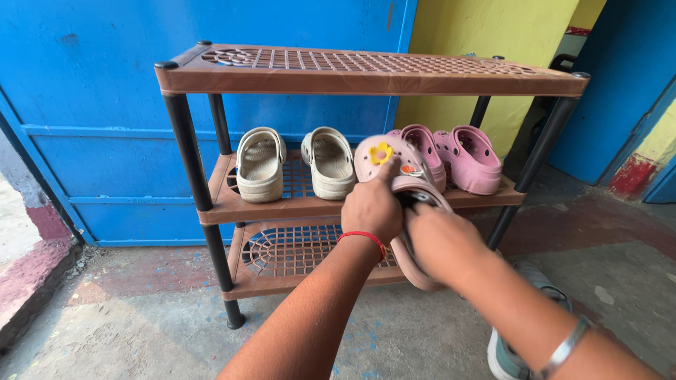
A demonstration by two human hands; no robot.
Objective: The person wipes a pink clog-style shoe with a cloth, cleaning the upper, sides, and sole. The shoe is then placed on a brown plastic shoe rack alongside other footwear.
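Both hands clasp a pale pink clog [405,179] at the front edge of the shoe rack's [211,211] middle shelf: left hand [372,209] grip pinching its toe, right hand [438,239] grip wrapped around its heel. Beige clogs [296,164] and pink clogs [458,156] flank the gap; the top shelf [366,70] overhangs.

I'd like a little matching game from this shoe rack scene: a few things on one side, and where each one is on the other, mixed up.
Things:
1. beige clogs
2. dark pink clogs
3. light pink clog with a flower charm
4. red thread band

Places:
A. on the left wrist
B. held in both hands, left hand and right hand
C. left part of the middle shelf
D. right part of the middle shelf

Pairs: 1-C, 2-D, 3-B, 4-A
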